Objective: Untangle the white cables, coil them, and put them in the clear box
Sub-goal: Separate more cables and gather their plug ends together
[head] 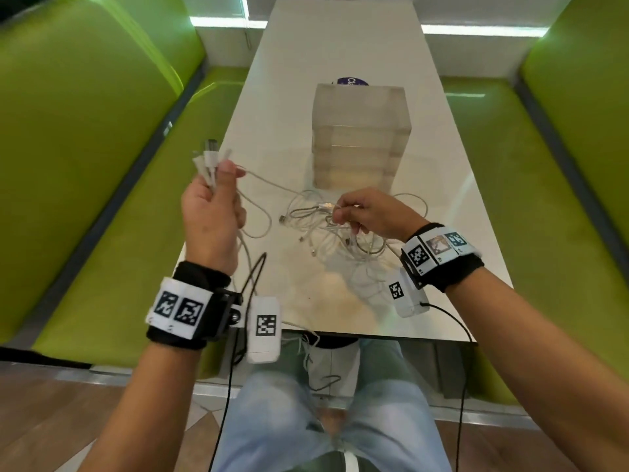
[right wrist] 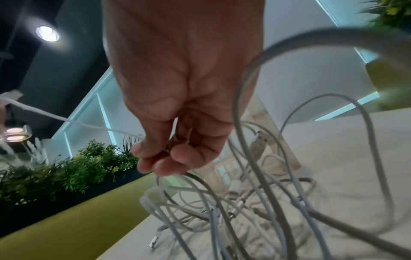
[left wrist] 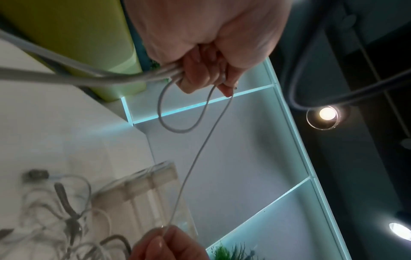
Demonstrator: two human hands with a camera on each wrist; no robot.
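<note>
A tangle of white cables [head: 326, 229] [right wrist: 240, 202] lies on the white table [head: 340, 63] just in front of the clear box [head: 360, 134]. My left hand [head: 212, 199] [left wrist: 200, 70] is raised above the table's left edge and grips a bunch of cable ends [head: 209, 161], plugs pointing up. One thin cable [left wrist: 200, 149] runs taut from it to my right hand [head: 360, 212] [right wrist: 169, 154], which pinches that cable over the tangle. Loops of the tangle hang around the right wrist in the right wrist view.
Green padded benches [head: 85, 165] flank the table on both sides. A purple round sticker [head: 352, 81] shows behind the box. Black device leads [head: 231, 369] hang from both wrist cameras below the table's near edge. A planter with green plants [right wrist: 55, 176] stands beyond the bench.
</note>
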